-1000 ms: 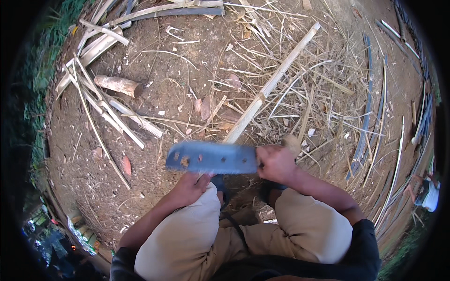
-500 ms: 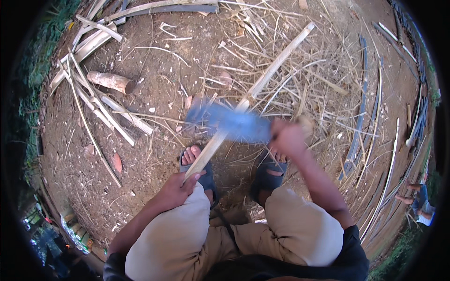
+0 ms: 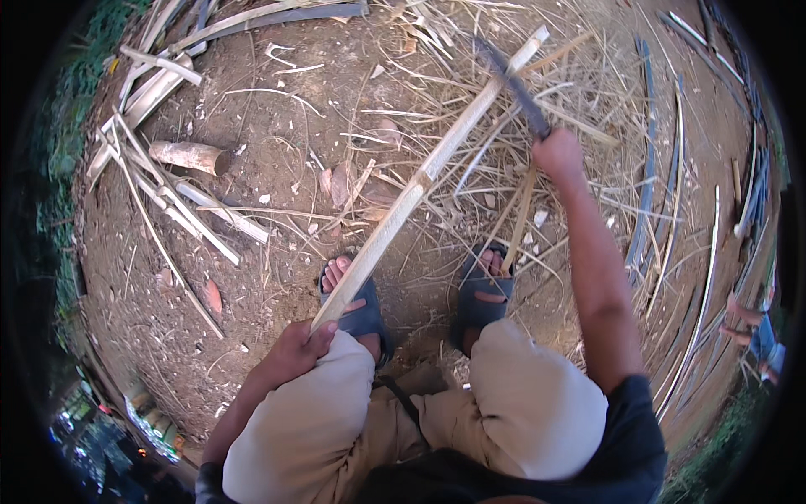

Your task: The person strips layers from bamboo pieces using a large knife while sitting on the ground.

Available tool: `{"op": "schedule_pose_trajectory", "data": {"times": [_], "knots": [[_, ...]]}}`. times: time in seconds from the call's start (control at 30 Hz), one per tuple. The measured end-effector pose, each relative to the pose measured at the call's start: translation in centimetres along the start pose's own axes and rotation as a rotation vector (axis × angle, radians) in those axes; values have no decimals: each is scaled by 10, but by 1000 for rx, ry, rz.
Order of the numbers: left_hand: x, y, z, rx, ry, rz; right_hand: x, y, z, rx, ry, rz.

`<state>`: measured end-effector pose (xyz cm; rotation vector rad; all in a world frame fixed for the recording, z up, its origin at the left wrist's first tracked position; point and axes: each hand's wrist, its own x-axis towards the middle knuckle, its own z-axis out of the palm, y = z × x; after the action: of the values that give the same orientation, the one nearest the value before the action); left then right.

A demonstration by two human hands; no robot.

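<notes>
I see the left hand (image 3: 294, 349) closed round the near end of a split bamboo strip (image 3: 420, 181) that slants away to the far right over thin shavings (image 3: 484, 156). The right hand (image 3: 558, 156), farther off, grips a machete (image 3: 525, 99) whose dark blade crosses the strip near its far end, touching or not I can't tell. A short log (image 3: 188, 157) lies to the left

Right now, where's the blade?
In the head view, the blade is upper right of centre, in the right hand, across the strip near its far end.
</notes>
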<state>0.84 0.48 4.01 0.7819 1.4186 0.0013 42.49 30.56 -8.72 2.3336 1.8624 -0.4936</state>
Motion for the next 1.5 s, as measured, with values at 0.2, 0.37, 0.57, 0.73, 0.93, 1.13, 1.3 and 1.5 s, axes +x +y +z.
{"op": "schedule_pose_trajectory", "data": {"times": [0.2,0.37,0.57,0.73,0.93,1.13,1.3,1.5], "knots": [[2,10,-22,-162,-47,-73,-73,-67,-12,-123,-320,-314],[-5,-23,-41,-172,77,-254,-93,-45,26,-63,-226,-586],[-29,-81,-27,-275,-2,-172,13,-3,4,-59,-7,-133],[18,-112,-45,34,-120,-219,-61,-34,41,-76,-155,-374],[50,-122,-47,342,-69,-222,-105,-56,69,-8,-199,-396],[81,-39,-27,861,528,272,-102,-49,60,14,-231,-399],[158,-7,-12,741,509,297,-100,-55,63,73,-233,-415],[142,18,-12,232,285,205,-105,-42,51,71,-147,-477]]}}
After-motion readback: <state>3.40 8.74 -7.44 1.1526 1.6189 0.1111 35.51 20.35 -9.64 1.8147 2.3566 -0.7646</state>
